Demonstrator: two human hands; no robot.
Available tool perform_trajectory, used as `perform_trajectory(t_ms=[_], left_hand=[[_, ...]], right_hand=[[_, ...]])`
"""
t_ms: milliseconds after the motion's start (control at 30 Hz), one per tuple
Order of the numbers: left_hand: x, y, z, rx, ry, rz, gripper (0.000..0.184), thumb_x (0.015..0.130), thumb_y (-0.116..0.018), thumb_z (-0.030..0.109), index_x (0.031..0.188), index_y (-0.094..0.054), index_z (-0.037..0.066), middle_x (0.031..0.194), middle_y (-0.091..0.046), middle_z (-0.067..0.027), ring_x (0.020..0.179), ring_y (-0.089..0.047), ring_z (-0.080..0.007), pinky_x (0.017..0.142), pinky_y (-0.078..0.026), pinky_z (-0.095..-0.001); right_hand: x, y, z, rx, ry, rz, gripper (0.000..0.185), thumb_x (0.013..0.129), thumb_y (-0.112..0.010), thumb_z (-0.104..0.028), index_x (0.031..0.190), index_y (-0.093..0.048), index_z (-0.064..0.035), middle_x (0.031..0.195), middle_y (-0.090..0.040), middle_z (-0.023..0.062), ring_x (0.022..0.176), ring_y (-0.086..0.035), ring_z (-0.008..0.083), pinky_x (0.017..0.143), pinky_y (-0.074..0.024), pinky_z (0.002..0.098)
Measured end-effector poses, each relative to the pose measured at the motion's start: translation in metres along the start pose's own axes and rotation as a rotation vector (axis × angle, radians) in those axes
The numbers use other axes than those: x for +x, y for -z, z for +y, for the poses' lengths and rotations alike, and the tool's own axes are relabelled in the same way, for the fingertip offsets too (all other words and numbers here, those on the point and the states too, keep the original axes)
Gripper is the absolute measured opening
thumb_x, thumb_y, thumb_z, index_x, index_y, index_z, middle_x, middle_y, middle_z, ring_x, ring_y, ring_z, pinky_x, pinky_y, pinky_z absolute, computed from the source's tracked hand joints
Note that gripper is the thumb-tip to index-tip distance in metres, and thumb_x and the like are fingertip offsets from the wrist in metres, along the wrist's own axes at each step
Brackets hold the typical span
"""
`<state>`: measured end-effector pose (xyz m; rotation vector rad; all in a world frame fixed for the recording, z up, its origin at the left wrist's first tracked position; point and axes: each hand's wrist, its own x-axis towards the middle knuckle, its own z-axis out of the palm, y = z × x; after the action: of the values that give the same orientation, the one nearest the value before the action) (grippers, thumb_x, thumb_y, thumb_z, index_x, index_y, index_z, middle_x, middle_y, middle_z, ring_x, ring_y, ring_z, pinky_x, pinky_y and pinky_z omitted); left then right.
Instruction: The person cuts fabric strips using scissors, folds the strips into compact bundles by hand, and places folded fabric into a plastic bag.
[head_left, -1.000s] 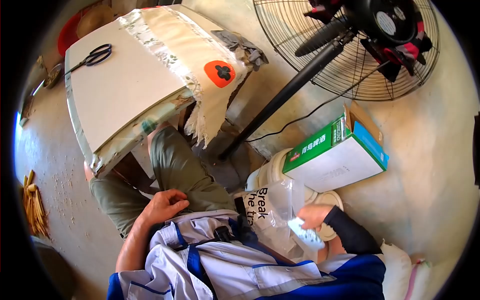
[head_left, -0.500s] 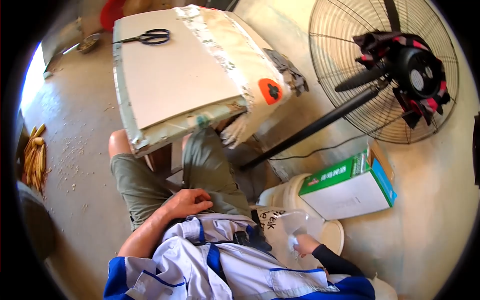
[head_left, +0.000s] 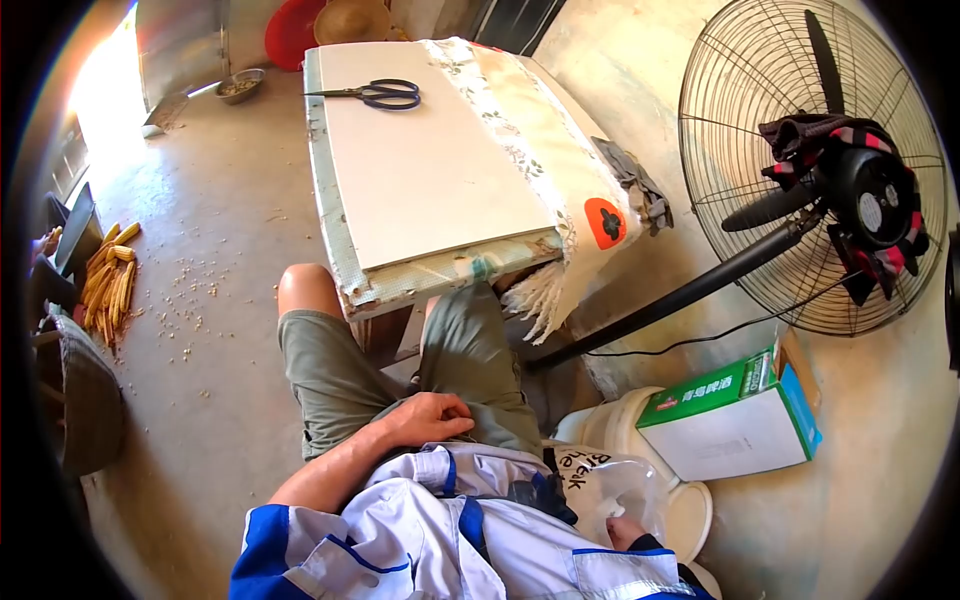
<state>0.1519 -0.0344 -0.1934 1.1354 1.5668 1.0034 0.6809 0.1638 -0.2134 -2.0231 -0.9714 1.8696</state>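
My left hand (head_left: 430, 418) lies on my lap at the top of my thigh, fingers loosely bent, thumb apart from them, nothing held. Low on the right, my right hand (head_left: 626, 531) is at a clear plastic bag (head_left: 640, 484), with its fingers closed. Something small and white shows at the fingertips, too unclear to name. My clothing hides part of that hand. In front of my knees stands a small table (head_left: 440, 290) bearing a pale board (head_left: 430, 160). Scissors (head_left: 385, 94) with dark handles lie near the board's far left.
A cream runner (head_left: 550, 130) with fringe drapes over the table's right side. Right of it stand a black pedestal fan (head_left: 870, 200), a green and white box (head_left: 725, 420) and white buckets (head_left: 690, 520). Corn cobs (head_left: 112, 280) and loose kernels lie on the left floor.
The view has shifted, so the table, fan and box sit further right and lower. My right hand has drawn lower and shows less. My left hand stays on my lap.
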Motion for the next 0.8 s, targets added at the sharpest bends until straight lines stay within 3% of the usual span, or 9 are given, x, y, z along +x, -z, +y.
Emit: perform_trajectory(t_ms=[100,133,433,567,700,800], left_hand=[[-0.002,0.000,0.003,-0.018,0.010,-0.001,0.038,0.103,-0.074,0.034,0.122,-0.075,0.001,0.106,-0.081,-0.0136,0.097,-0.075,-0.0202,0.088,-0.059,-0.0362],[-0.001,0.000,0.002,-0.022,0.010,0.000,0.038,0.103,-0.073,0.034,0.122,-0.076,0.001,0.106,-0.081,-0.0135,0.096,-0.075,-0.0202,0.088,-0.059,-0.0363],[-0.001,-0.001,-0.002,0.003,0.002,0.018,0.036,0.103,-0.073,0.034,0.121,-0.076,0.002,0.104,-0.081,-0.0137,0.095,-0.076,-0.0219,0.087,-0.059,-0.0372],[-0.001,0.000,0.001,0.030,-0.011,0.028,0.037,0.103,-0.072,0.034,0.121,-0.075,0.002,0.104,-0.081,-0.0142,0.095,-0.076,-0.0230,0.087,-0.059,-0.0379],[-0.002,-0.001,0.000,0.016,-0.011,0.027,0.038,0.103,-0.072,0.035,0.120,-0.075,0.001,0.106,-0.081,-0.0157,0.097,-0.077,-0.0250,0.088,-0.059,-0.0385],[-0.001,-0.001,-0.002,0.003,-0.020,0.036,0.040,0.101,-0.073,0.036,0.119,-0.075,0.000,0.106,-0.081,-0.0185,0.098,-0.079,-0.0294,0.089,-0.060,-0.0398]], right_hand=[[0.015,0.017,0.007,0.177,-0.009,-0.116,0.038,0.098,-0.058,-0.005,0.135,-0.061,0.0029,0.125,-0.072,0.0213,0.108,-0.075,0.0361,0.092,-0.0625,0.0478],[0.008,0.015,0.003,0.102,-0.053,-0.130,0.036,0.102,-0.057,-0.014,0.133,-0.068,0.0005,0.122,-0.077,0.0175,0.099,-0.078,0.0337,0.090,-0.0629,0.0505],[0.020,-0.028,-0.018,-0.253,-0.096,-0.040,0.033,0.103,-0.058,-0.016,0.128,-0.071,0.0002,0.117,-0.079,0.0155,0.094,-0.078,0.0315,0.086,-0.0639,0.0482],[0.022,-0.022,-0.024,-0.779,-0.118,-0.055,0.032,0.103,-0.058,-0.017,0.126,-0.073,0.0001,0.114,-0.080,0.0146,0.091,-0.079,0.0305,0.084,-0.0643,0.0472],[0.018,-0.009,-0.026,-1.785,-0.039,-0.312,0.031,0.103,-0.059,-0.017,0.123,-0.074,0.0000,0.112,-0.080,0.0137,0.088,-0.079,0.0295,0.082,-0.0648,0.0462],[0.007,-0.002,-0.044,-1.921,-0.061,-0.479,0.030,0.103,-0.059,-0.018,0.122,-0.075,0.0000,0.110,-0.081,0.0130,0.086,-0.080,0.0288,0.081,-0.0651,0.0455]])
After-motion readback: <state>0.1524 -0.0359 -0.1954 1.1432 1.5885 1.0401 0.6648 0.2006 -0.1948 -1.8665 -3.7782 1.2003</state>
